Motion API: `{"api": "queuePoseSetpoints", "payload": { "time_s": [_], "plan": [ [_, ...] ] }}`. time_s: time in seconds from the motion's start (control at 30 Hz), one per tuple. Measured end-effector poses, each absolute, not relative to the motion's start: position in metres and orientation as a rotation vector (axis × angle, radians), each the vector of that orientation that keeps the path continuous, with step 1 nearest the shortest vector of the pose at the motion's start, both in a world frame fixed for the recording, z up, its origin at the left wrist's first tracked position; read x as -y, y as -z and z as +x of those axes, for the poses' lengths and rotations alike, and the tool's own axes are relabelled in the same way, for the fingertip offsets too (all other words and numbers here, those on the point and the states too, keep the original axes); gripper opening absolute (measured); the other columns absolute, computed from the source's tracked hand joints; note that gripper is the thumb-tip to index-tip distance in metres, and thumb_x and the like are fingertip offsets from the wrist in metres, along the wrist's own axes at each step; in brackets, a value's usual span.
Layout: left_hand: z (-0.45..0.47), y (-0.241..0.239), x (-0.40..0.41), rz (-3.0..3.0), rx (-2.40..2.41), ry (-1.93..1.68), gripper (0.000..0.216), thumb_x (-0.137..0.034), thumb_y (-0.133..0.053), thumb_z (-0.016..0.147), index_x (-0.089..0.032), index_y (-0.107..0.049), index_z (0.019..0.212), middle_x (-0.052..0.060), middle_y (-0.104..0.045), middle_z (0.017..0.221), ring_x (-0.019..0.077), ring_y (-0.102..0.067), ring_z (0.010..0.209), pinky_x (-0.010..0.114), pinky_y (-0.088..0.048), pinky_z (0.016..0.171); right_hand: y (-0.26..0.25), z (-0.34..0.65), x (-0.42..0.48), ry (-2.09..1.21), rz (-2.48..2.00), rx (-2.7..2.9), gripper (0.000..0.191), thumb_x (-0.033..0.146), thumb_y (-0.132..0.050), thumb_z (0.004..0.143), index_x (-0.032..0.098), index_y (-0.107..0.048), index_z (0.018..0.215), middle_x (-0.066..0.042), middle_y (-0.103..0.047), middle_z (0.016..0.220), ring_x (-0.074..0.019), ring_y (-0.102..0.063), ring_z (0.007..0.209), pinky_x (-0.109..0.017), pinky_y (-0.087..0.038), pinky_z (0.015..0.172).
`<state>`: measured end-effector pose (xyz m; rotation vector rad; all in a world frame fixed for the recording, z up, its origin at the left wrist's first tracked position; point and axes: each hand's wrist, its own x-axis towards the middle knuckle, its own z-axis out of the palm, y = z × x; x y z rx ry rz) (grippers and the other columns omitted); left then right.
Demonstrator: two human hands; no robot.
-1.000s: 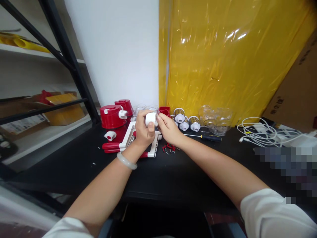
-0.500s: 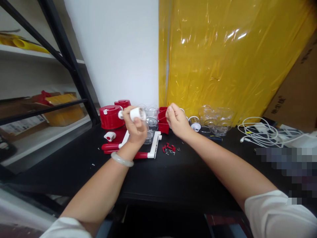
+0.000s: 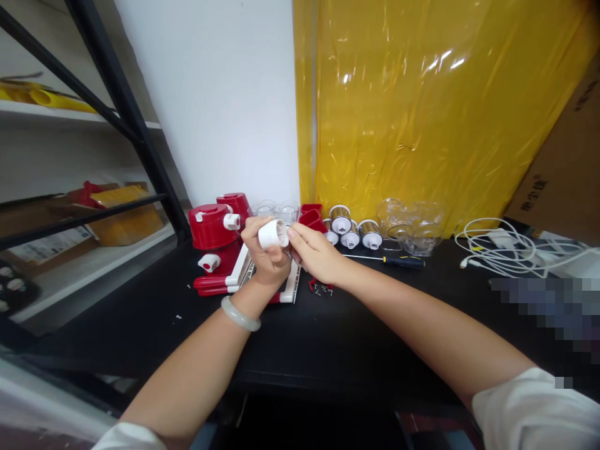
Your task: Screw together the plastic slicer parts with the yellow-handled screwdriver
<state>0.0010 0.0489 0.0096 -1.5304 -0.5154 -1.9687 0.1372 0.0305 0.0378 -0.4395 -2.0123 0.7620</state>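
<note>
Right, centre stage, just above the black tabletop (image 3: 300, 347), the left hand (image 3: 268, 265) has a white hollow cylinder (image 3: 273, 234) firmly in its grasp, the fingers curled round the side and the open end tipped toward the right. Up close comes the right hand (image 3: 323, 255), thumb and fingers drawn together right by that open end; whether they pinch the rim or some small part, I cannot tell from this angle. A pale bracelet (image 3: 240, 314) sits on the left wrist.

Just behind and below the hands lie handles in red and white (image 3: 229, 282), partly covered by the left hand. Over to the left, a red round housing (image 3: 210, 226) with a white fitting on its side stands near a second red housing (image 3: 238, 205), and in front sits a white knob with a red centre (image 3: 209, 262).

Below the right hand, small red parts and screws (image 3: 321, 289) lie scattered. Beyond it, grater drums with white ends (image 3: 341, 220) are bunched up beside red hoppers (image 3: 311, 212); to their right, clear plastic parts (image 3: 426, 231), a screwdriver with a dark handle (image 3: 404, 262), and a tangle of white cables (image 3: 497, 253).
</note>
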Motion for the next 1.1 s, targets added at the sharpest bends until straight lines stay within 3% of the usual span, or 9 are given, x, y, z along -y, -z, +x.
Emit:
{"api": "queuePoseSetpoints", "payload": {
  "time_s": [0.5,0.8,1.1],
  "plan": [
    [-0.004,-0.013,-0.049,-1.716,0.428,1.864,0.044,-0.061,-0.043,0.101,-0.028,-0.054,0.127,0.004,-0.057,0.101,0.0204,-0.057,0.090,0.038,-0.049,0.080,-0.027,0.131,-0.034,-0.762,-0.417,1.889,0.030,0.041,-0.036,0.105,0.025,-0.040,0.080,0.000,-0.049,0.074,-0.0163,-0.049,0.069,-0.030,-0.043,0.061],
    [0.001,-0.016,-0.040,-1.747,0.534,1.934,0.037,-0.060,-0.042,0.101,-0.031,-0.055,0.119,0.002,-0.056,0.097,0.0191,-0.058,0.085,0.037,-0.049,0.077,-0.022,0.129,-0.039,-0.791,-0.415,1.854,0.033,0.047,-0.034,0.106,0.026,-0.039,0.081,0.000,-0.046,0.071,-0.0171,-0.048,0.067,-0.031,-0.041,0.059],
    [0.004,-0.019,-0.042,-1.733,0.446,2.005,0.033,-0.058,-0.044,0.101,-0.030,-0.056,0.115,0.001,-0.058,0.095,0.0181,-0.058,0.084,0.036,-0.050,0.078,-0.030,0.131,-0.028,-0.630,-0.427,1.869,0.033,0.041,-0.034,0.106,0.026,-0.035,0.077,0.001,-0.046,0.069,-0.0165,-0.045,0.064,-0.033,-0.037,0.064]
  ]
}}
